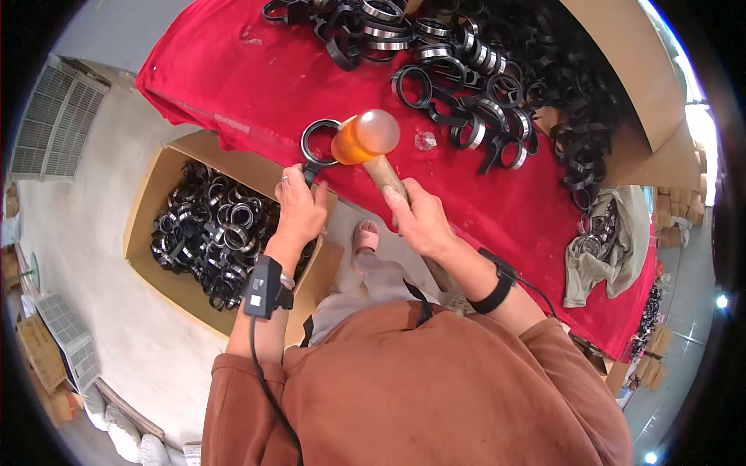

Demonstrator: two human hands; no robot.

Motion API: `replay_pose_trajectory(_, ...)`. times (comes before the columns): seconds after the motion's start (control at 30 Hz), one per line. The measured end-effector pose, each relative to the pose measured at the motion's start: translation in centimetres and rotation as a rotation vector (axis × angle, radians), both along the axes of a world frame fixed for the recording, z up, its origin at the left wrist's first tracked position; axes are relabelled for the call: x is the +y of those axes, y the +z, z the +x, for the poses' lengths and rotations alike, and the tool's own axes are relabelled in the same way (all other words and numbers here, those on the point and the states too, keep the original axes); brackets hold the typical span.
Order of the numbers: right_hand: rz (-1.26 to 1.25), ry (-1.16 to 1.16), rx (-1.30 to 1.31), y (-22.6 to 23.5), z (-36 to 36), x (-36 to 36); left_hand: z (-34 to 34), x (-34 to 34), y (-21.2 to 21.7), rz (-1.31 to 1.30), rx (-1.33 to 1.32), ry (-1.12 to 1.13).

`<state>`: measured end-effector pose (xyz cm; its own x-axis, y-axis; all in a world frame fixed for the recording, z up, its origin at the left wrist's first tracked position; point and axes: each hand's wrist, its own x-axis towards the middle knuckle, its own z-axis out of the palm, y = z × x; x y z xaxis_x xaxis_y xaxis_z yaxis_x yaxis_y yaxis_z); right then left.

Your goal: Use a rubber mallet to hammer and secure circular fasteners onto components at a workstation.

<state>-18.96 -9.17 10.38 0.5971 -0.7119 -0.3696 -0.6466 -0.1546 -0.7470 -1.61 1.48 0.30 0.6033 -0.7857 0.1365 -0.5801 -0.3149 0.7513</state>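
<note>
My left hand (301,208) is closed on the black stem of a ring-shaped part (308,147), whose round end rests at the edge of the red cloth (256,85). In my right hand (423,217) is the wooden handle of a mallet (365,137) with an amber, translucent head. The mallet head is over the right side of the ring and hides some of it; whether the two touch, I cannot tell. Several black ring parts with shiny metal bands (466,85) lie heaped on the cloth farther back.
A cardboard box (140,225) full of similar ring parts stands at my left, below the table edge. Another large carton (653,155) lies on its side at the back right, spilling more parts. A grey-green cloth (602,264) hangs at the right edge.
</note>
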Motion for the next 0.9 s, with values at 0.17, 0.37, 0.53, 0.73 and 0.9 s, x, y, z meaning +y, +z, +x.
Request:
replay_pose_trajectory(0.17,-0.033,0.008,-0.030,1.4,-0.2,0.8,1.8,-0.9,0.2,-0.045,0.451,0.171)
replay_pose_trajectory(0.37,-0.117,-0.102,-0.415,5.9,0.7,2.7,2.9,-1.5,-0.4,-0.148,0.814,0.173)
replay_pose_trajectory(0.53,-0.286,-0.033,0.001,-2.2,-1.4,3.2,3.1,-1.9,0.8,-0.136,1.042,0.121)
replay_pose_trajectory(0.73,-0.256,-0.072,-0.282,7.1,2.9,0.5,3.7,-1.2,0.9,-0.081,1.083,0.102)
replay_pose_trajectory(0.9,-0.496,0.060,-0.473,6.5,8.1,-0.1,3.3,-1.3,1.9,-0.096,1.099,0.171)
